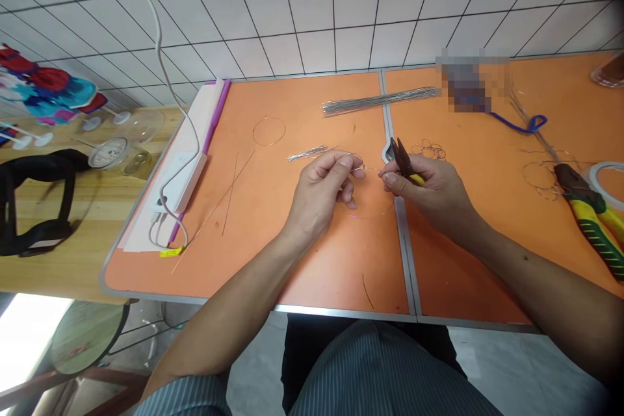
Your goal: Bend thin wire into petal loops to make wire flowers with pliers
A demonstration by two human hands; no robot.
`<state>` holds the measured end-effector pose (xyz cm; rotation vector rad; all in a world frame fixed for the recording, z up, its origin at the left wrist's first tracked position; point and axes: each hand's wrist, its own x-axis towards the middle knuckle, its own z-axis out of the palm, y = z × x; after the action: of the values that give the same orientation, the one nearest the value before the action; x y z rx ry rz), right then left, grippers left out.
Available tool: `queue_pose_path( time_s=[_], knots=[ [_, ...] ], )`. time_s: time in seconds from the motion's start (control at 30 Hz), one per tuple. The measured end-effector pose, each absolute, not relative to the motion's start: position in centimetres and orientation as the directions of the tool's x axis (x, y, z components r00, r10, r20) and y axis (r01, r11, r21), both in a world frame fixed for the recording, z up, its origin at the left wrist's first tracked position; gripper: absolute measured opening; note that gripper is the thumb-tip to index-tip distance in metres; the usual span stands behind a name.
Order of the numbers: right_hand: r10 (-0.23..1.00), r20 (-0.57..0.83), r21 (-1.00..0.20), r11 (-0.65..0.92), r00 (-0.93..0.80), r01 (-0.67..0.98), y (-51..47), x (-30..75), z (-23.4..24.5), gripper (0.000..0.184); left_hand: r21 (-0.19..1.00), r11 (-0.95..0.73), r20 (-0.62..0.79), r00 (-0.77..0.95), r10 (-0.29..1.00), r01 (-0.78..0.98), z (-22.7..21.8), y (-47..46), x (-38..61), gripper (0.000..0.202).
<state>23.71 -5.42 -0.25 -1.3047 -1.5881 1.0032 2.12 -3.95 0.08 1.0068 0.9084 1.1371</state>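
Observation:
My left hand (325, 183) is closed in a pinch on a thin wire ring (370, 214) that curves down over the orange table (302, 260). My right hand (425, 190) grips small dark-jawed pliers with yellow handles (403, 161), and its fingertips also touch the wire's end. The two hands meet near the table's middle seam. A small bundle of short wires (307, 154) lies just behind my left hand.
A long bundle of straight wires (377, 101) lies at the back. A finished wire ring (269, 131) and loose wires (229, 195) lie at left, beside a white power strip (182, 179). Several small rings (429, 151) and yellow-green pliers (592, 214) lie at right.

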Motion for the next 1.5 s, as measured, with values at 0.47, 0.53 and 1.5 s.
queue_pose_path(
  time_s=[0.47,0.53,1.5],
  knots=[
    [0.976,0.087,-0.938,0.148,-0.202,0.314,-5.9,23.2,-0.1,0.017,0.882,0.291,-0.231,0.198,0.953,-0.37,-0.3,-3.0,1.9,0.018],
    [0.974,0.087,-0.939,0.151,-0.211,0.309,-6.0,23.1,-0.1,0.017,0.876,0.295,-0.232,0.202,0.951,-0.382,-0.4,-2.9,1.8,0.015],
    [0.95,-0.16,-0.974,-0.197,-0.267,-0.115,-4.3,23.7,-3.0,0.039,0.947,0.123,-0.079,0.156,0.985,-0.297,-1.7,-2.0,1.6,0.029]
  ],
)
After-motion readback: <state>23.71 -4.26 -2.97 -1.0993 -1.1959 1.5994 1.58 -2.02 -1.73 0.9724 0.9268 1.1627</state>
